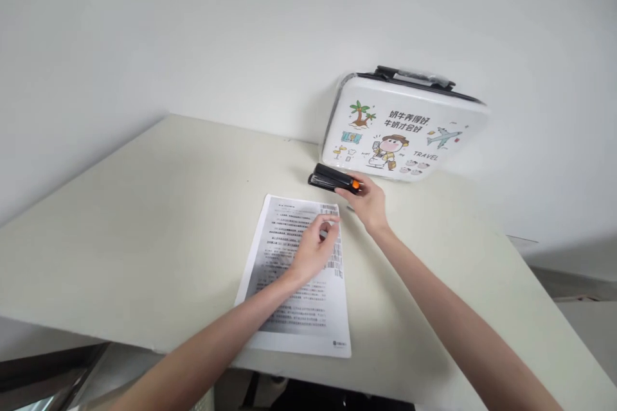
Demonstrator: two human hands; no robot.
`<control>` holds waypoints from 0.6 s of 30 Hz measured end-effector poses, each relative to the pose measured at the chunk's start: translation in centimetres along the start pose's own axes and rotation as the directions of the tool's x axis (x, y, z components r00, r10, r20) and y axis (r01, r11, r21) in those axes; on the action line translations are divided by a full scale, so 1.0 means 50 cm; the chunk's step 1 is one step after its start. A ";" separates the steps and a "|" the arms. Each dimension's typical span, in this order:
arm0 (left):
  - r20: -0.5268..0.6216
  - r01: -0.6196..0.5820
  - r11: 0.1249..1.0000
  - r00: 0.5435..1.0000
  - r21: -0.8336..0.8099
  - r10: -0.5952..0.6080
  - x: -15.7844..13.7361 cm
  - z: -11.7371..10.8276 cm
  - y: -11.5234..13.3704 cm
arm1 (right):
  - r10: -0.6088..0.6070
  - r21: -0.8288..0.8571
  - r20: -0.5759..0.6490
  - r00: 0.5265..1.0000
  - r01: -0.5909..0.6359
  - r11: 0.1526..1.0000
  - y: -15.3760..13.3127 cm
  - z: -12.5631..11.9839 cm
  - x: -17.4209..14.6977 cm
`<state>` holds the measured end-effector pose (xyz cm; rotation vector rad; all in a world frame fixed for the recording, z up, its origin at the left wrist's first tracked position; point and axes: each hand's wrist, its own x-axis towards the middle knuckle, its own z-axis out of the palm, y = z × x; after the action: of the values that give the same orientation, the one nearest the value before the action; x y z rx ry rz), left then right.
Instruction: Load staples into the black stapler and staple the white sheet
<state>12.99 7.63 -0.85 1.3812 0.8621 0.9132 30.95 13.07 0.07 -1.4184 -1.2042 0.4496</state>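
My right hand [369,202] grips a black stapler [332,178] by its back end, where an orange part shows. The stapler is just above the top right corner of the printed paper [289,321], its nose pointing left. My left hand [315,247] is over the paper's upper right part, fingers loosely bent and apart from the thumb, tips near the right edge. Nothing shows between them. The paper lies flat with printed text, partly covered by my left hand and forearm. A small grey object [350,208] lies below my right hand, mostly hidden.
Behind the stapler a white case [409,122] with cartoon travel pictures and a black handle leans against the wall [193,32]. The pale table [120,231] has its front edge just below the paper. Dark items [43,372] are under the table at lower left.
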 end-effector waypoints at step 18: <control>0.126 -0.088 0.974 0.990 0.209 0.063 -0.019 0.005 0.008 | -0.122 -0.213 0.220 0.968 0.170 0.962 -0.025 -0.026 -0.064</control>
<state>12.81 6.67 -0.49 1.6477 0.8398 0.8041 30.25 9.49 0.36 -1.4920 -1.5591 0.3670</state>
